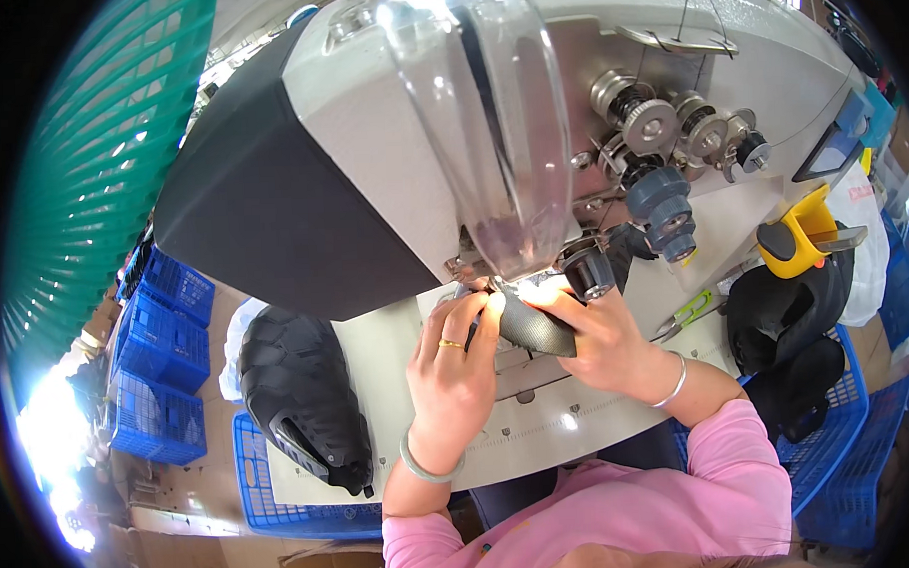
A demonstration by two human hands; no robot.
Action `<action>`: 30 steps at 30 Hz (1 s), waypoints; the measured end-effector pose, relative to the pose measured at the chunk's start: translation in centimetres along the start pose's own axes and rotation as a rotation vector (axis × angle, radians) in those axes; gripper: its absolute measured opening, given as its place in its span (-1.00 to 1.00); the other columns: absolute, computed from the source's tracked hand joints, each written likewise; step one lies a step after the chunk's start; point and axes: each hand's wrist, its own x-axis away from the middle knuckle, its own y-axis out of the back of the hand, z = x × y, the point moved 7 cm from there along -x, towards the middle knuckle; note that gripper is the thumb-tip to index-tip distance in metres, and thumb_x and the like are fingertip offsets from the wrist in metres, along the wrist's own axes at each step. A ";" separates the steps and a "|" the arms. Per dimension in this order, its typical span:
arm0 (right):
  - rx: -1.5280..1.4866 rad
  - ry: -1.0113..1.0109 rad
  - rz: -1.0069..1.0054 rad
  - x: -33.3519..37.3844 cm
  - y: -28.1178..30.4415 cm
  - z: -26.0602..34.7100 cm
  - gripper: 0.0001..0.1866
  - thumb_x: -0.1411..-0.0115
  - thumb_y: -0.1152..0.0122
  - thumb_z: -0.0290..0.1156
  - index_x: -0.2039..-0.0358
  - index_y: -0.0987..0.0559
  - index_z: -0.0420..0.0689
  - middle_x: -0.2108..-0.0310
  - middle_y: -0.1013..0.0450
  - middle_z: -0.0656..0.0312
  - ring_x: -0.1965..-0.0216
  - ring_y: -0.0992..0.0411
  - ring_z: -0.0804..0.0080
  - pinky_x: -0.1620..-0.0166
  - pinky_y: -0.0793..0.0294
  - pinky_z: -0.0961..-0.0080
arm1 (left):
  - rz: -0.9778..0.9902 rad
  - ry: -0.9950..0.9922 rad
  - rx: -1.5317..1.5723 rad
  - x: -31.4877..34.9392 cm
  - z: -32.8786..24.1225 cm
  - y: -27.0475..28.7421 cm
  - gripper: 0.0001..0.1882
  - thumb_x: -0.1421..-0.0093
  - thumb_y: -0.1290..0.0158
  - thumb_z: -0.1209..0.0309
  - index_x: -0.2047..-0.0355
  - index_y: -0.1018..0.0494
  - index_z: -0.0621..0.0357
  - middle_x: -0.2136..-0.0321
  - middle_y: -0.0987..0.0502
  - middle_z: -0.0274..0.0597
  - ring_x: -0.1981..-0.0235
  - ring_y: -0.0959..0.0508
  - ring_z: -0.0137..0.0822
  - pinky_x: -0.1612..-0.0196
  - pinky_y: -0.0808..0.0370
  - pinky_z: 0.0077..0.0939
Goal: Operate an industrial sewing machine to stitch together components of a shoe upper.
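Observation:
Both hands work under the head of a large sewing machine (370, 157). A curved grey-green fabric piece (536, 326) lies between them, close to the lit needle area. My left hand (455, 369) has its fingertips pressed together on the piece's left edge; a ring and a bangle show on it. My right hand (607, 344) grips the piece from the right, thumb and index finger near the needle. A clear plastic guard (489, 133) hides the needle itself. Further black material (629, 253) shows behind the right hand; whether it joins the piece is unclear.
A black shoe (303, 399) sits at the table's left edge, above a blue crate (256, 471). Green-handled snips (688, 311), a yellow holder (808, 232) and black shoe parts (786, 322) are at right. Blue crates (159, 414) stack on the floor, left.

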 end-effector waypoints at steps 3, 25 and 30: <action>0.041 -0.016 0.014 -0.2 -0.1 0.8 -0.68 0.26 -0.22 -0.48 0.37 -0.62 -0.22 0.17 -0.42 0.19 0.15 -0.31 0.14 -0.02 -0.24 0.04 | 0.012 -0.061 0.022 -0.1 0.0 0.5 -0.66 0.14 -0.16 0.66 0.27 -0.58 0.21 0.23 -0.53 -0.19 0.26 -0.57 -0.18 0.25 -0.58 -0.36; -0.051 -0.175 0.055 0.1 0.1 1.4 -0.63 0.21 -0.27 -0.52 0.27 -0.58 -0.23 0.13 -0.36 0.18 0.09 -0.27 0.13 0.07 -0.31 0.15 | -0.031 -0.094 0.120 0.0 0.6 0.3 -0.68 0.24 -0.17 0.63 0.36 -0.62 0.19 0.34 -0.56 -0.29 0.28 -0.55 -0.20 0.34 -0.54 -0.37; -0.040 -0.219 0.022 -0.1 -0.2 1.8 -0.60 0.20 -0.30 -0.53 0.23 -0.59 -0.20 0.15 -0.37 0.20 0.12 -0.29 0.15 0.04 -0.32 0.13 | 0.025 -0.078 0.143 -0.9 0.9 0.7 -0.68 0.22 -0.16 0.63 0.35 -0.61 0.19 0.33 -0.56 -0.28 0.28 -0.56 -0.18 0.35 -0.56 -0.38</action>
